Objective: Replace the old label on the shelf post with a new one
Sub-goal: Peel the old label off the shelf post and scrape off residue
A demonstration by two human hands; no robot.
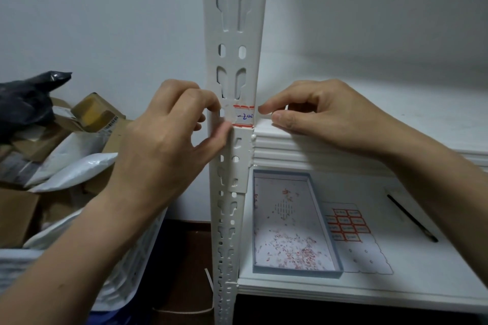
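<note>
A: Your label (244, 116) sits at mid-frame on the front face of the white shelf post (233, 34). It is a white slip with red bands above and below and blue handwriting, just above the joint where the shelf meets the post.

B: Your left hand (169, 134) holds the shelf post from the left. Its fingers are curled at the post's left edge, and the thumb tip presses the front at the label's lower left corner.

A: Your right hand (317, 116) comes in from the right and rests on the edge of the shelf. Forefinger and thumb lie close together, and the forefinger's tip touches the post's right edge beside the label. Whether they pinch anything, I cannot tell.

B: In the lower right of the frame, on the shelf below, you have a shallow box (325, 221) strewn with red and white scraps. Just right of it lies a label sheet (347, 224), and further right a dark pen (412, 217).
</note>
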